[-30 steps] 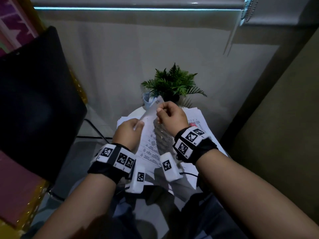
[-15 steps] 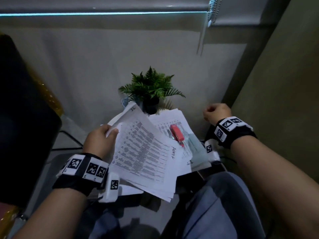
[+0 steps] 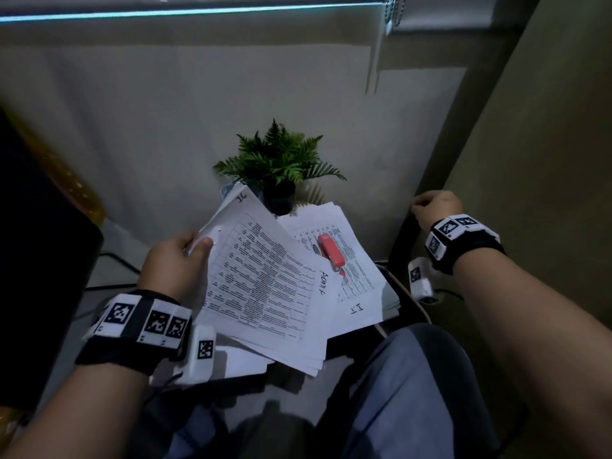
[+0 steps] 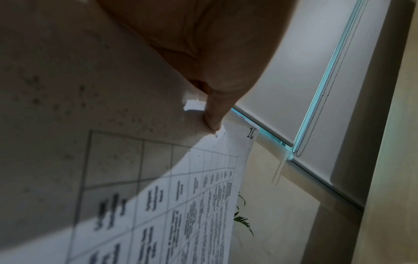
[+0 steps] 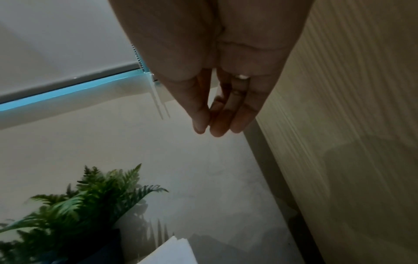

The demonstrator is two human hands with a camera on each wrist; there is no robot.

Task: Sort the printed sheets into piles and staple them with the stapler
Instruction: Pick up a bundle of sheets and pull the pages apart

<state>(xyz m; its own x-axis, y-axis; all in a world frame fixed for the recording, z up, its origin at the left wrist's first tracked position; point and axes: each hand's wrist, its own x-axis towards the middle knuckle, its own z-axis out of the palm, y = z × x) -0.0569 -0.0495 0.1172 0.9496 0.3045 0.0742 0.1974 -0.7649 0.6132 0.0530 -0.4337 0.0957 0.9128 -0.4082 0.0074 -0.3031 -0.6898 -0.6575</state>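
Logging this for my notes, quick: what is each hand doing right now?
Left hand: pinches the corner of a stack of printed sheets, thumb on top.
Right hand: off to the side, thumb and fingertips pressed together; nothing visible in its grip.

White paper sheets [image 3: 261, 286] printed with black gridded tables; coral-red stapler [image 3: 332, 251]; green fern-like plant [image 3: 278, 160] in black pot [image 3: 280, 195].
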